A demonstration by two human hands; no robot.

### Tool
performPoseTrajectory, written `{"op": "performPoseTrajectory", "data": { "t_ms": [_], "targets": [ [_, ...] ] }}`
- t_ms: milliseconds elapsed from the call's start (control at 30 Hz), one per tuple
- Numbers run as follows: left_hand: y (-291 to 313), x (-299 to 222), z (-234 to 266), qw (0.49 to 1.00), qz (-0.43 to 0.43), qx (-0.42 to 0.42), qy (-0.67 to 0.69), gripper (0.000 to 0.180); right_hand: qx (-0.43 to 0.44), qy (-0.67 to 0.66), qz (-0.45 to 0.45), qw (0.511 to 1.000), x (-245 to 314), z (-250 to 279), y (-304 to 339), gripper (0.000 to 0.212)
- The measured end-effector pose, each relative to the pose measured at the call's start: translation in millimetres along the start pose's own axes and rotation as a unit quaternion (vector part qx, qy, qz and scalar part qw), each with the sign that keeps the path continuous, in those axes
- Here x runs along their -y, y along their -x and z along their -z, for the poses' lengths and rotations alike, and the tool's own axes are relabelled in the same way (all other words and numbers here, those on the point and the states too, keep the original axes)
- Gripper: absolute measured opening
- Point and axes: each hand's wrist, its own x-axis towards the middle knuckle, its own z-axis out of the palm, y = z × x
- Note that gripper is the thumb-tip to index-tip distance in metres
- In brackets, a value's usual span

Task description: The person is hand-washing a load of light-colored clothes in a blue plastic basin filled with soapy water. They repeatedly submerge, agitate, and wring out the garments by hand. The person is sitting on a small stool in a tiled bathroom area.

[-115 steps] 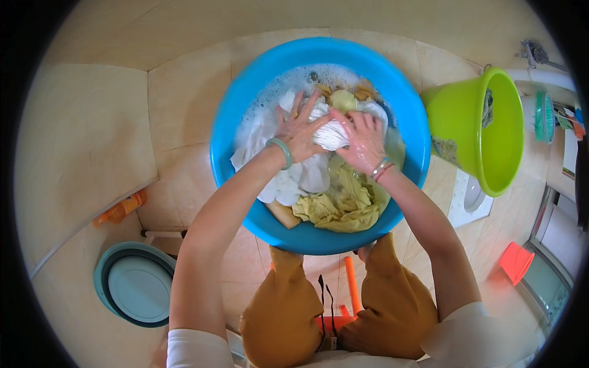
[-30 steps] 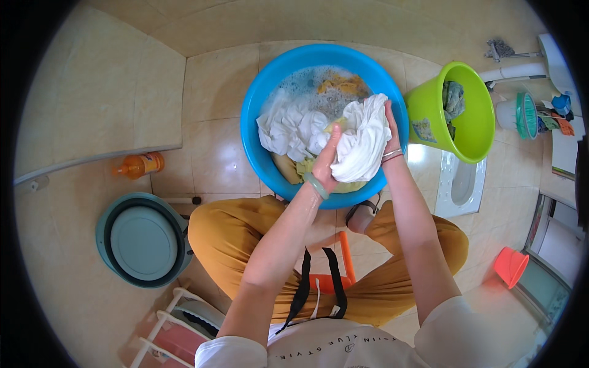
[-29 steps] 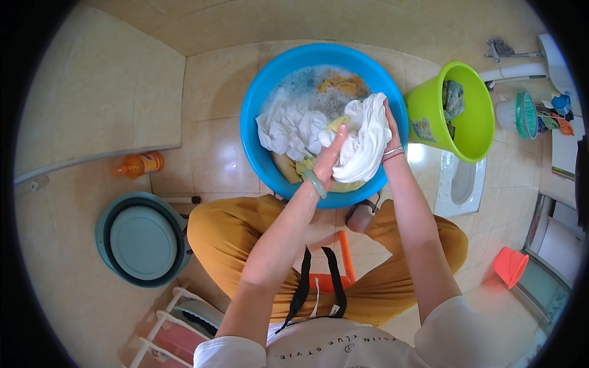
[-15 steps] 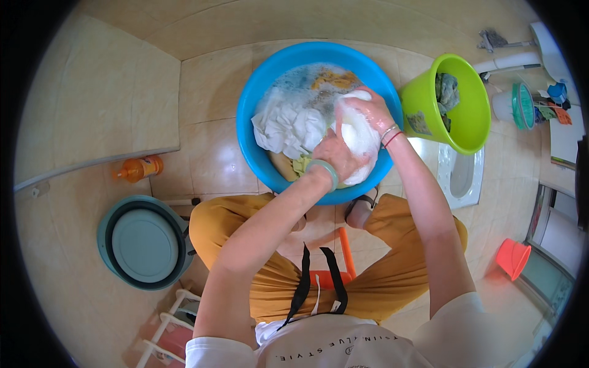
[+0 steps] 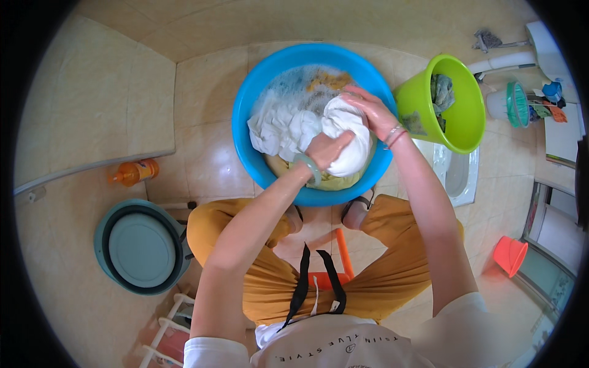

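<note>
Inside a round blue basin (image 5: 245,144), my two hands work on a bundled white cloth (image 5: 348,150) that looks wet. My left hand (image 5: 327,150) is closed on its left side, thumb across the front; a pale green bangle circles that wrist. My right hand (image 5: 374,113) holds the bundle's upper right side with fairly straight fingers; part of its grip is hidden. More white fabric (image 5: 279,129) lies bunched in the basin, left of the bundle. Beyond it, sudsy water surrounds a tan-orange cloth (image 5: 328,80). Pale yellow fabric (image 5: 337,183) shows under my hands.
A lime-green bucket (image 5: 472,116) with dark cloths stands tilted against the basin's right. Behind it are a squat toilet (image 5: 457,175) and a small lidless bin (image 5: 518,104). On the left are an orange bottle (image 5: 135,172) and a grey-green folding basin (image 5: 144,248). A red bucket (image 5: 510,256) stands far right.
The white cloth has been turned and gathered into a tighter bundle. My left hand has shifted slightly left and up on it. The right hand's fingers have straightened along its top.
</note>
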Motion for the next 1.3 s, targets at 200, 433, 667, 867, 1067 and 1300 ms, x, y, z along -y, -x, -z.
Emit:
{"op": "performPoseTrajectory", "data": {
  "t_ms": [200,433,667,867,1067,1300],
  "targets": [
    [25.3,-16.9,-1.8,0.836,-0.105,0.159,0.515,0.050,0.076,-0.287,0.032,0.954,18.7,21.9,24.5,0.068],
    [10.9,-9.6,29.0,0.766,-0.110,0.308,0.553,0.042,0.118,-0.344,0.074,0.929,48.3,-7.7,47.0,0.049],
    [31.1,-25.4,44.1,0.867,-0.166,0.174,0.436,0.049,-0.057,-0.251,0.169,0.951,73.8,-19.9,61.0,0.020],
    [30.2,-49.0,44.9,0.900,-0.362,0.139,0.201,0.068,0.046,-0.269,0.091,0.958,72.6,-15.4,72.4,0.024],
    [39.5,-57.6,46.0,0.923,-0.341,0.109,0.141,0.076,0.035,-0.275,0.071,0.958,66.9,-18.3,77.9,0.025],
    [38.0,-50.0,56.7,0.901,-0.228,0.089,0.357,0.070,-0.078,-0.269,0.233,0.931,82.1,-31.8,79.6,0.019]
  ]
}}
